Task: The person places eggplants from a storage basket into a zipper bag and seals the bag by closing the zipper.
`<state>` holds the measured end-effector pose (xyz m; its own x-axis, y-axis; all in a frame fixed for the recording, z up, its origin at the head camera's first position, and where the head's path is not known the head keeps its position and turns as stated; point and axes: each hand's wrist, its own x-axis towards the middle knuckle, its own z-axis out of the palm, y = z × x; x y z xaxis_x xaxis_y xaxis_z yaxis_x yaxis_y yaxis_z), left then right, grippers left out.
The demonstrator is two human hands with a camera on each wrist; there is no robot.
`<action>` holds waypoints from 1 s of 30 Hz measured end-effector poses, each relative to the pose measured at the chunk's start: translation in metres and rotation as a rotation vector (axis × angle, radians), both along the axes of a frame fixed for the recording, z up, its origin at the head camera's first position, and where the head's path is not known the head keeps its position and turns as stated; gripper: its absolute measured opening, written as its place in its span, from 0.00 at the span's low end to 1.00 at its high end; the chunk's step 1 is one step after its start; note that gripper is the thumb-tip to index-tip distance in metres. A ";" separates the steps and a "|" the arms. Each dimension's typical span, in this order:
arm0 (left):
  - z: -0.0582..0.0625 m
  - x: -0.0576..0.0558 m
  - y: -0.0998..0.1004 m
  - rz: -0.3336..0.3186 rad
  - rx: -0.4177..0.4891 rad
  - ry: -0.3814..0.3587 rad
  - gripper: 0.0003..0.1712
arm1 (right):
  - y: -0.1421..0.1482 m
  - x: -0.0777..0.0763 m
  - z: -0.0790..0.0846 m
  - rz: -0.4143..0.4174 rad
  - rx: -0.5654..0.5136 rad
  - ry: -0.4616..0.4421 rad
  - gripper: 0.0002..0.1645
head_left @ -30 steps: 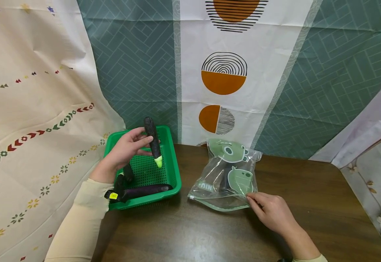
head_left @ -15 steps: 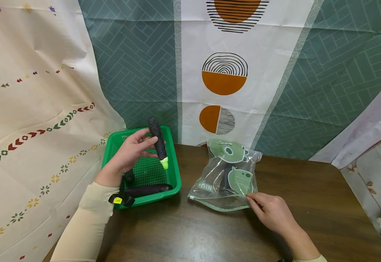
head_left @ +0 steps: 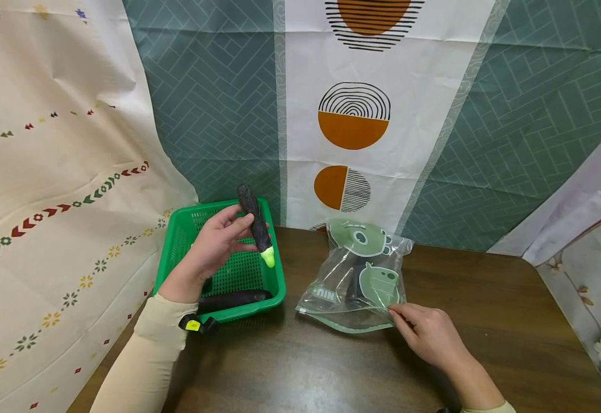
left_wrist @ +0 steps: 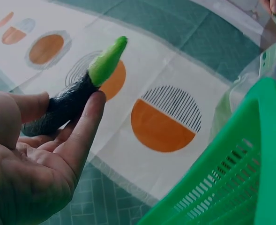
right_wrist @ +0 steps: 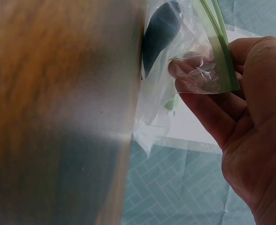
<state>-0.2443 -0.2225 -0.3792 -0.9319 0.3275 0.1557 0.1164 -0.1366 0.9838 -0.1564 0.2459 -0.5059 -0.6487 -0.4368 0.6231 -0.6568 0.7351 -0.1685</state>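
Observation:
My left hand (head_left: 213, 246) grips a slim dark eggplant (head_left: 255, 217) with a bright green stem end, between thumb and fingers. It is held above the right side of a green perforated basket (head_left: 280, 269), green end tilted down and to the right. In the left wrist view, the eggplant's green tip (left_wrist: 107, 63) shows past the fingertips. My right hand (head_left: 434, 335) pinches the near right corner of a clear zip bag (head_left: 338, 269) with green animal prints. Through the plastic, a dark rounded thing (right_wrist: 161, 35) shows inside the bag in the right wrist view.
Another long dark purple eggplant (head_left: 240, 297) lies along the basket's near side. My left wrist and hand hide part of the basket. The brown wooden table (head_left: 300, 367) meets a patterned cloth (head_left: 217, 115) at the back, and a cream cloth (head_left: 73, 229) hangs at the left.
My left hand has moved a little to the right with the eggplant, whose green end now reaches the basket's right rim in the head view. My right hand and the bag have stayed still.

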 end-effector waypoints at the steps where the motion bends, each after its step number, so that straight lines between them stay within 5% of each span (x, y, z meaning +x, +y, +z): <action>1: 0.000 0.001 0.002 0.001 0.009 -0.006 0.28 | 0.000 0.000 0.000 -0.001 0.000 0.000 0.13; 30: -0.013 0.022 0.045 -0.109 0.067 -0.140 0.27 | 0.000 0.000 0.001 0.005 0.003 0.008 0.12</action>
<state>-0.2228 -0.1776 -0.3925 -0.9055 0.4211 0.0522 -0.0399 -0.2068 0.9776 -0.1562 0.2457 -0.5048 -0.6417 -0.4418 0.6269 -0.6618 0.7321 -0.1614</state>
